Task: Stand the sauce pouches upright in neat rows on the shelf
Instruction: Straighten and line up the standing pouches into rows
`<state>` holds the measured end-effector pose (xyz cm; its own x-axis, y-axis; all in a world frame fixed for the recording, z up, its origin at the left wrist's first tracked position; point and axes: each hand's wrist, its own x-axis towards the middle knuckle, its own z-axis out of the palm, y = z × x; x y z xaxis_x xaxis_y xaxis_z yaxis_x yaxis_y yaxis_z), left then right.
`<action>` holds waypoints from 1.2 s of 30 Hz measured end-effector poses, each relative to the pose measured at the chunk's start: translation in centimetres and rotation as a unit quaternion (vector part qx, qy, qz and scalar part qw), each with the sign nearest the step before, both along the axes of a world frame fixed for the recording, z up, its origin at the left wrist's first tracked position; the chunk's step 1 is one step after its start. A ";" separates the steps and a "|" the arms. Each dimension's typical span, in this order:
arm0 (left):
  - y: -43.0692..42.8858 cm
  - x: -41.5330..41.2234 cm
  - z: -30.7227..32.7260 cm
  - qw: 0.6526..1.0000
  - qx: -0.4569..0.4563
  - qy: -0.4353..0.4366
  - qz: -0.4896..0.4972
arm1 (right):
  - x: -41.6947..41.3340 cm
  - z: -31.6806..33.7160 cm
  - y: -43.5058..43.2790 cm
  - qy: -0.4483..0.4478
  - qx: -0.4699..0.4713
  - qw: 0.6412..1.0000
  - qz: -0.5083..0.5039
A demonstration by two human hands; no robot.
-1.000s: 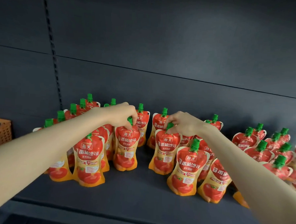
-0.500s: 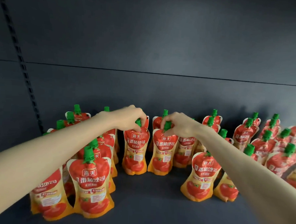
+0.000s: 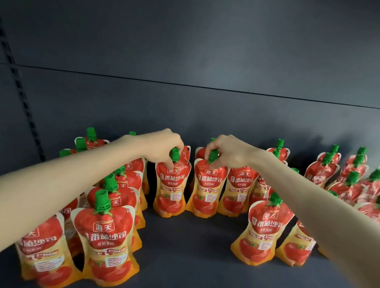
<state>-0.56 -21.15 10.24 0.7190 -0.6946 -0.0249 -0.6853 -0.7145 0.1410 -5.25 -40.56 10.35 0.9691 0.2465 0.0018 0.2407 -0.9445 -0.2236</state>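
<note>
Several red-and-orange tomato sauce pouches with green caps stand on a dark grey shelf (image 3: 190,249). My left hand (image 3: 162,148) pinches the top of one upright pouch (image 3: 171,187) around its green cap. Beside it, my right hand (image 3: 228,151) pinches the cap end of a second upright pouch (image 3: 207,188). These two pouches stand side by side near the middle back of the shelf, almost touching. More pouches stand behind them, partly hidden by my hands.
A column of pouches (image 3: 106,245) runs down the left side toward me. Two pouches (image 3: 263,231) stand at the right under my forearm, and a cluster (image 3: 354,185) fills the far right. The shelf's back panel (image 3: 190,44) rises just behind.
Both hands have carried their pouches toward the back and brought them closer together. The view has moved in closer and to the right, so the wicker basket at the left is out of sight.
</note>
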 end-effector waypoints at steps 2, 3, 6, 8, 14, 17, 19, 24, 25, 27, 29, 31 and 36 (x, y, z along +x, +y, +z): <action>0.1 0.3 -0.2 1.000 -0.006 0.002 0.001 | 0.2 0.0 -0.2 0.006 0.003 1.000 0.000; 0.1 0.4 -0.3 1.000 -0.010 0.005 0.002 | 0.2 0.0 -0.2 0.008 0.005 1.000 0.001; 0.2 0.6 -0.2 1.000 -0.022 0.018 0.003 | 0.4 0.1 -0.3 0.017 0.003 1.000 -0.001; 0.2 0.6 -0.2 1.000 -0.018 0.023 -0.001 | 0.5 0.1 -0.5 0.024 -0.003 1.000 -0.002; 0.2 0.8 -0.4 0.999 -0.033 0.033 -0.006 | 0.3 0.0 -1.6 0.029 0.002 1.000 -0.004; 0.2 0.7 -0.4 0.999 -0.037 0.034 -0.011 | 0.4 0.0 -1.4 0.024 0.003 1.000 0.003; 0.1 0.7 -0.5 0.998 -0.039 0.036 -0.013 | 0.5 0.0 -1.2 0.020 0.005 1.000 0.008; 0.1 0.8 -0.7 0.998 -0.042 0.040 -0.016 | 0.5 0.1 -1.0 0.026 0.007 1.000 0.011; 0.1 0.8 -0.6 0.998 -0.040 0.040 -0.017 | 0.5 0.1 -1.1 0.025 0.005 1.000 0.011; 0.2 0.9 -0.6 0.998 -0.039 0.041 -0.016 | 0.4 0.0 -1.1 0.018 0.002 1.000 0.011; 0.2 0.9 -0.5 0.998 -0.037 0.041 -0.019 | 0.4 -0.1 -1.2 0.010 0.002 1.000 0.011; 0.3 1.0 -0.5 0.999 -0.031 0.037 -0.020 | 0.4 -0.2 -1.2 0.008 0.002 1.000 0.010; 0.4 1.2 -0.6 0.999 -0.020 0.018 -0.018 | 0.5 -0.3 -1.1 0.003 0.006 1.000 0.014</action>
